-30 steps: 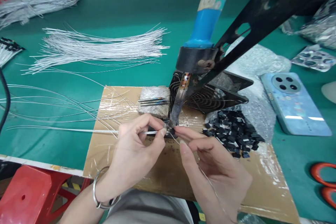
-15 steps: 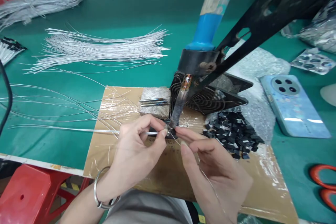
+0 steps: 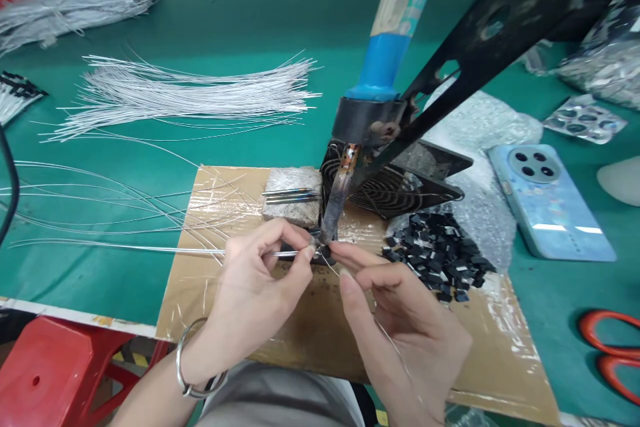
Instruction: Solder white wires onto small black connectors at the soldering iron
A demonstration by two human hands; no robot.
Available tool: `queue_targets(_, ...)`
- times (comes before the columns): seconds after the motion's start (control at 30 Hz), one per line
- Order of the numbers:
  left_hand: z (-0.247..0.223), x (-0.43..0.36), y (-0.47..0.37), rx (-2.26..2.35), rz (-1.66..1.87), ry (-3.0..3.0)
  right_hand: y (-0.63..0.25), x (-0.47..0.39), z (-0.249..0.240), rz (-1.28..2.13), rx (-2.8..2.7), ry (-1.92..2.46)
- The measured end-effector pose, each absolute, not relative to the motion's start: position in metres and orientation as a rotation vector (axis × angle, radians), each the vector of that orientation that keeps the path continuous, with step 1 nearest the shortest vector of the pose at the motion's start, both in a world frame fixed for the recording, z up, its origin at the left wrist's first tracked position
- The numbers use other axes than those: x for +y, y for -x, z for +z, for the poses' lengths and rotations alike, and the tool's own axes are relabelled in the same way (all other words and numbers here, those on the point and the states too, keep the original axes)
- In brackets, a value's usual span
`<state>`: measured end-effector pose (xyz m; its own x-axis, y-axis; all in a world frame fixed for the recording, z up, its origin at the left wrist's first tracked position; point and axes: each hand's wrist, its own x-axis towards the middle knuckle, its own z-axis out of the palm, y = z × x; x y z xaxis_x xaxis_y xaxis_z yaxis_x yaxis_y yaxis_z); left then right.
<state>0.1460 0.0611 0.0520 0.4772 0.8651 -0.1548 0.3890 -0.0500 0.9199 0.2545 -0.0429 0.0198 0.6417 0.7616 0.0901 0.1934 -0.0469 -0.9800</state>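
My left hand (image 3: 260,280) is closed, thumb and forefinger pinching thin white wires (image 3: 125,247) whose ends reach the tip of a soldering iron (image 3: 337,200). The iron has a blue handle (image 3: 385,47) and sits clamped in a black metal bracket (image 3: 450,73), tip down. My right hand (image 3: 400,327) is closed on a fine solder wire (image 3: 393,345), which runs from the iron's tip back across the palm. Its fingertips are just right of the tip. The small joint between the hands is partly hidden by my fingertips.
Behind the iron lies a black fan (image 3: 390,193), beside a square pad (image 3: 293,213). Black small pieces (image 3: 440,253) are piled at right, near a blue phone (image 3: 555,203) and red-handled scissors (image 3: 607,333). White wires (image 3: 200,90) lie at back left; cardboard (image 3: 500,360) covers the front.
The whole view has shifted slightly, so the things at right appear a little further left. Both hands keep their hold at the iron's tip.
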Motion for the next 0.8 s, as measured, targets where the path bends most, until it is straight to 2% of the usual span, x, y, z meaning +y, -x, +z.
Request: queue_targets(0.8,0.0538,0.0609,-0.1477,1.103,0.562,-1.628,-0.2532,-0.0426,0.0213,0.557,-0.782,1.592)
